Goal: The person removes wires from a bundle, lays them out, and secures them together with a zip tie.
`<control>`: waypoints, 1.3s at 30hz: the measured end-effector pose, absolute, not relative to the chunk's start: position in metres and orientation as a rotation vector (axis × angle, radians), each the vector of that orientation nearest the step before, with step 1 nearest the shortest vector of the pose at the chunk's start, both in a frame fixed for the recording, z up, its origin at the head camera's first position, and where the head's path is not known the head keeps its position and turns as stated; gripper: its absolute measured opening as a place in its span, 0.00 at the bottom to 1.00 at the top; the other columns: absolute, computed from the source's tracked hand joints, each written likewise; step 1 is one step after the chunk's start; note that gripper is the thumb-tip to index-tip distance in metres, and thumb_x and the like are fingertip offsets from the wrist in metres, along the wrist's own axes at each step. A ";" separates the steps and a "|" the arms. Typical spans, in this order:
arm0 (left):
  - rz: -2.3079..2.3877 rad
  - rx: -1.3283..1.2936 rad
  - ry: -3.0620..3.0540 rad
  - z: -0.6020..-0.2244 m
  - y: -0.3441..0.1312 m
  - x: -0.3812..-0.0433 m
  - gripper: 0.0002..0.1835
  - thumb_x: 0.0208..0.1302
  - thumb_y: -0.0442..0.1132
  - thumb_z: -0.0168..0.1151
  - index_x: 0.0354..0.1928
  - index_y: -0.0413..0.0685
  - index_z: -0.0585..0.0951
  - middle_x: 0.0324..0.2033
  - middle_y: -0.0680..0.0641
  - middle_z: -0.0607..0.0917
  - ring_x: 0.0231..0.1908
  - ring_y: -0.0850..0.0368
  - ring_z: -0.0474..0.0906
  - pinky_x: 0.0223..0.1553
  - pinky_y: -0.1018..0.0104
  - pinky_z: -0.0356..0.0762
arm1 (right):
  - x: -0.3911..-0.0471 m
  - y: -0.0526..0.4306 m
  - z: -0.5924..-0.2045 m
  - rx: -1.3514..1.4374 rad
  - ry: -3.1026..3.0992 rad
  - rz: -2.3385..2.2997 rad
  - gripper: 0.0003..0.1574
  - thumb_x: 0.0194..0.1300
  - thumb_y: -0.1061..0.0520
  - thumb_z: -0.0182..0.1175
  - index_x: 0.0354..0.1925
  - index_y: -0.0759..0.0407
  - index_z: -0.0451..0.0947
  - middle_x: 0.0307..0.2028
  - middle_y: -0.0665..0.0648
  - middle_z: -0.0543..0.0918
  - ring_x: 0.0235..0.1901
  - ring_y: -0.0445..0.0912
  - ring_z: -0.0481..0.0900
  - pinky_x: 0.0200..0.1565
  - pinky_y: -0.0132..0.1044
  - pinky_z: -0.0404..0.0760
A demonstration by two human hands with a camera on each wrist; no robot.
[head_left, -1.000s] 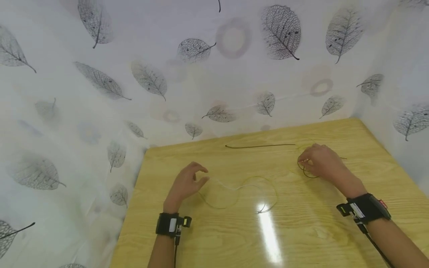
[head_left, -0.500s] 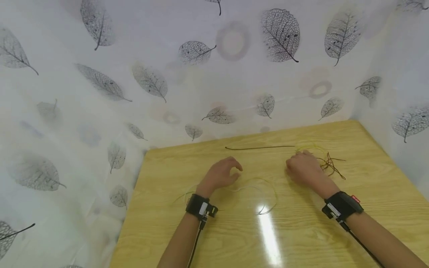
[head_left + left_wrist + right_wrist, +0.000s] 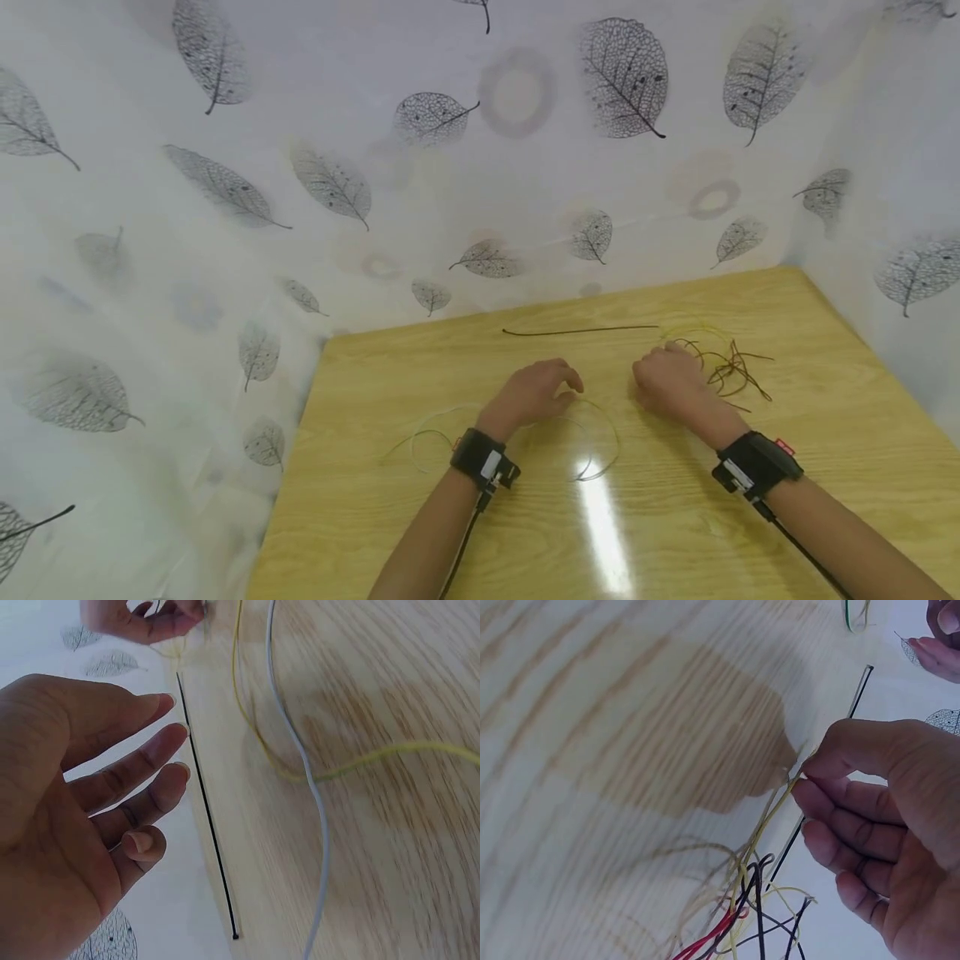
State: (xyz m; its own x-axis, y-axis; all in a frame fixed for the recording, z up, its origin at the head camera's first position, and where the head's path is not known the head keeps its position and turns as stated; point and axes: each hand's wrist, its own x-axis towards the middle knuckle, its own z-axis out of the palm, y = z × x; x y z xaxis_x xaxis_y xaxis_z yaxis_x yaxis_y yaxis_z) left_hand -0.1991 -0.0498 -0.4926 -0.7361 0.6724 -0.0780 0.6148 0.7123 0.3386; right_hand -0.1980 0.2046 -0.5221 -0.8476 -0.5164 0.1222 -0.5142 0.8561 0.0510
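Observation:
My left hand [image 3: 528, 392] hangs above the table with fingers loosely bent and nothing between them. In the left wrist view a white wire [image 3: 319, 810] and a yellow wire [image 3: 390, 752] lie on the table beside it. My right hand [image 3: 675, 383] is at the right, thumb and index finger pinching the end of a thin yellow wire [image 3: 782, 799], as the right wrist view shows. That wire runs down to a loose tangle of dark wires [image 3: 738, 367], where red wires [image 3: 705, 939] also show.
One straight black wire [image 3: 577, 331] lies along the back of the wooden table [image 3: 420, 542]. Loops of thin wire [image 3: 618, 437] curl in the middle and at the left. A white leaf-printed sheet [image 3: 480, 183] rises behind the table and at both sides.
My left hand has moved right across the table, toward the right hand. The right hand has shifted left from over the dark tangle, which now shows more fully.

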 end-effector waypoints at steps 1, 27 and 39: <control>0.428 1.036 2.722 -0.493 -0.047 -0.200 0.12 0.68 0.42 0.60 0.51 0.58 0.83 0.50 0.58 0.81 0.51 0.61 0.77 0.50 0.66 0.78 | -0.198 0.203 -0.522 0.818 -2.884 -0.015 0.23 0.56 0.59 0.63 0.12 0.51 0.63 0.11 0.50 0.67 0.18 0.49 0.68 0.33 0.45 0.71; 0.351 1.064 2.846 -0.503 -0.016 -0.207 0.10 0.70 0.43 0.58 0.43 0.63 0.88 0.35 0.64 0.86 0.29 0.70 0.76 0.28 0.77 0.75 | -0.192 0.185 -0.516 1.068 -2.569 0.483 0.05 0.51 0.60 0.71 0.31 0.55 0.86 0.26 0.49 0.86 0.26 0.44 0.77 0.37 0.43 0.73; 0.606 0.846 3.062 -0.494 -0.051 -0.209 0.10 0.71 0.47 0.58 0.40 0.62 0.88 0.28 0.66 0.86 0.24 0.71 0.74 0.17 0.76 0.65 | -0.195 0.219 -0.527 0.982 -2.630 0.302 0.04 0.52 0.58 0.71 0.30 0.53 0.88 0.25 0.49 0.85 0.29 0.48 0.75 0.42 0.49 0.72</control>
